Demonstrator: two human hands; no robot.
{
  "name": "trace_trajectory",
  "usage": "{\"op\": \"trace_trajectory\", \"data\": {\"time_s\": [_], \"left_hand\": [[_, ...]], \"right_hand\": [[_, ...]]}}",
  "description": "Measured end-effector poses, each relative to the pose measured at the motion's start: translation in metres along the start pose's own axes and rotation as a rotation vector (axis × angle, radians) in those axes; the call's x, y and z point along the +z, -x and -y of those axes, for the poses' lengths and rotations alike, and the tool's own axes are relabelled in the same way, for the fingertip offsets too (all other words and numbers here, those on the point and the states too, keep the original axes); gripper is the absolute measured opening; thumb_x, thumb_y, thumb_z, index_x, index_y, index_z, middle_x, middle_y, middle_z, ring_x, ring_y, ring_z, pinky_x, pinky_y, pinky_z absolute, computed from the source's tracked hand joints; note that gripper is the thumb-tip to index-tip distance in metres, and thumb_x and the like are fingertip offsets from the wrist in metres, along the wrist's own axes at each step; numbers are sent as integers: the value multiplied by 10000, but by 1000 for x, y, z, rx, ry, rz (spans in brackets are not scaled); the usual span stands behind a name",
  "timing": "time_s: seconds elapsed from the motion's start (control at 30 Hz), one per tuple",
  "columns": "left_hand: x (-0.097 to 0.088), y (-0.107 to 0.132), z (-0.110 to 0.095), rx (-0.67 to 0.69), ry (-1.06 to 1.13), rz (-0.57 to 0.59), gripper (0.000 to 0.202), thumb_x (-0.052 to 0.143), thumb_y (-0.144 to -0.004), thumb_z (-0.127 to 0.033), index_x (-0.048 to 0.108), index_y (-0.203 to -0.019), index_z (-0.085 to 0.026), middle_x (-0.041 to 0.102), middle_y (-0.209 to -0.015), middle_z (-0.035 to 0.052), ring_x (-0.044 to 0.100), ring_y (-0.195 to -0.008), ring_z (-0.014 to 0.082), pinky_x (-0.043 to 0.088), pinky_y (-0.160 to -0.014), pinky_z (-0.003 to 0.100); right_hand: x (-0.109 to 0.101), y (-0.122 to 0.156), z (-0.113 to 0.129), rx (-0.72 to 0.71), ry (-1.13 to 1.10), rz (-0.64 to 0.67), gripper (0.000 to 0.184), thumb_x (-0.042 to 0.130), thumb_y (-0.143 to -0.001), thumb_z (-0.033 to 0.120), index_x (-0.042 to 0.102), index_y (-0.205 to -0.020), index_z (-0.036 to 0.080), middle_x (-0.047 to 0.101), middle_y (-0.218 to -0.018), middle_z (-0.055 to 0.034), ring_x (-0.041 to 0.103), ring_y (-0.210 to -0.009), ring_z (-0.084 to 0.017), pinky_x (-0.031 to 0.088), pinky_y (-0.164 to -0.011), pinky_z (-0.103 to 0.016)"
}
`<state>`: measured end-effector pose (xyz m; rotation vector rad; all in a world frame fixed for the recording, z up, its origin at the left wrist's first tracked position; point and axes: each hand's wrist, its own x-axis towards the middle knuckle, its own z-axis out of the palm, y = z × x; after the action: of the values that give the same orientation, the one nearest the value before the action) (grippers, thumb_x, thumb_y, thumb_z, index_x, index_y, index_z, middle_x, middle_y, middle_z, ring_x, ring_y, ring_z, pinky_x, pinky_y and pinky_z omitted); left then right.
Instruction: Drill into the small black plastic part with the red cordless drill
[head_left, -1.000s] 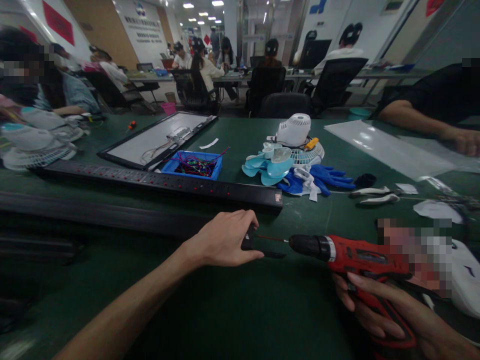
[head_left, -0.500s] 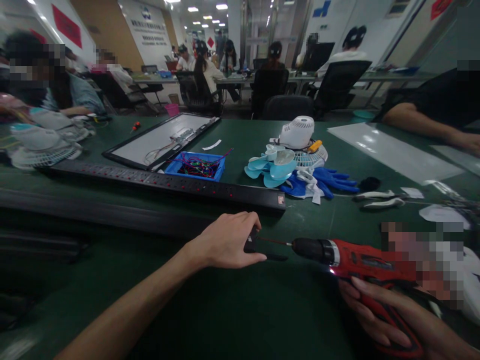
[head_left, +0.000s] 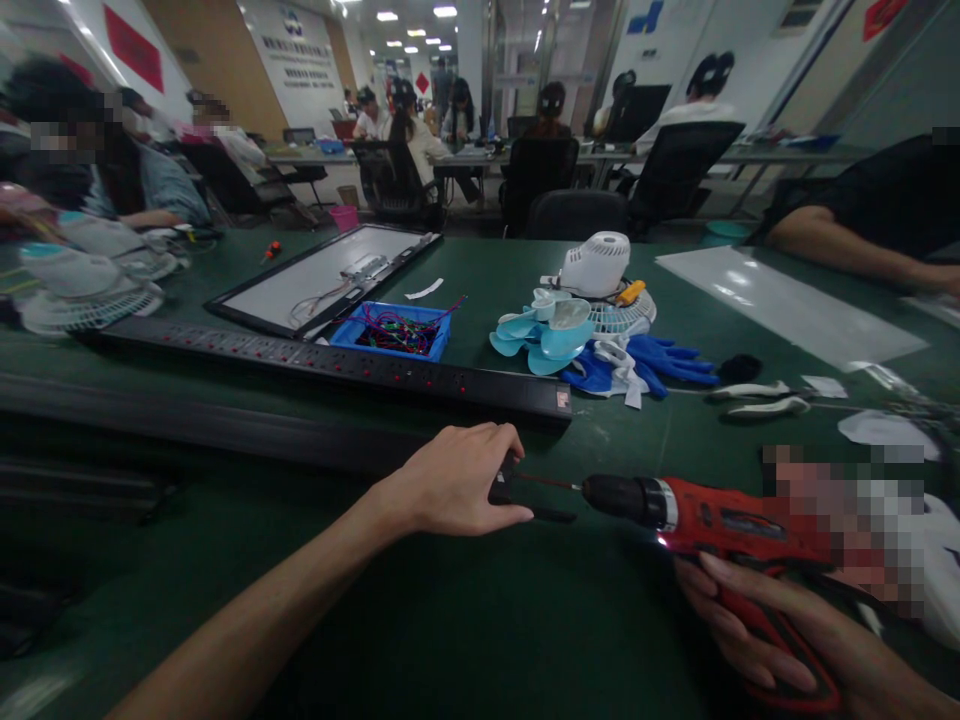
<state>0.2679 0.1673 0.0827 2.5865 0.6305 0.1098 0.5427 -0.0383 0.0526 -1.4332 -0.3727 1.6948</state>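
Observation:
My left hand is wrapped over the right end of a long black bar lying on the green table, its fingers partly hiding that end. In my right hand is the handle of a red cordless drill, held level with its small light on. A long thin bit sticks out of the drill's black chuck, pointing left. Its tip reaches the end of the bar beside my left fingers; the exact contact is hidden. Just behind lies a black power strip with a row of sockets and red dots.
Beyond the strip stand a blue tray of wires and a framed panel. A white fan base, light blue fan blades, blue gloves and pliers lie farther right. A co-worker's arm rests at the right.
Hardly anything differs. Both hands, the drill and the bar keep nearly the same places, with only a slight shift of the drill.

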Motion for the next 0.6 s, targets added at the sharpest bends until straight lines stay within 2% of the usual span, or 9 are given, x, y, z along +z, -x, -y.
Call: {"op": "trace_trajectory", "data": {"time_s": [0.1, 0.33, 0.5, 0.6], "left_hand": [[1, 0, 0, -3, -6, 0, 523, 752, -851, -560, 570, -1189, -204, 688, -1163, 71, 679, -1039, 268, 525, -866, 408], [3, 0, 1, 6, -8, -17, 521, 760, -845, -564, 563, -1178, -216, 692, -1152, 64, 681, -1036, 272, 521, -847, 405], [3, 0, 3, 4, -30, -39, 566, 777, -819, -579, 560, -1201, -222, 694, -1171, 65, 684, -1059, 273, 526, -861, 397], [1, 0, 5, 2, -10, -19, 594, 792, -798, -588, 565, -1208, -223, 699, -1165, 58, 691, -1048, 266, 533, -855, 386]], "right_hand": [[1, -1, 1, 0, -8, 5, 379, 880, -727, 507, 717, -639, 177, 584, -493, 36, 348, -294, -3, 402, -350, -137], [6, -1, 5, -9, 32, 6, 398, 861, -720, 567, 756, -678, 184, 658, -544, 4, 366, -286, 7, 383, -342, -118], [0, -4, 3, -35, 66, 19, 379, 875, -702, 560, 829, -817, 202, 734, -635, -43, 395, -298, 3, 379, -345, -125], [-4, -4, 2, -40, 49, 59, 455, 843, -711, 618, 851, -926, 217, 754, -669, -71, 409, -293, -4, 342, -323, -126]]}}
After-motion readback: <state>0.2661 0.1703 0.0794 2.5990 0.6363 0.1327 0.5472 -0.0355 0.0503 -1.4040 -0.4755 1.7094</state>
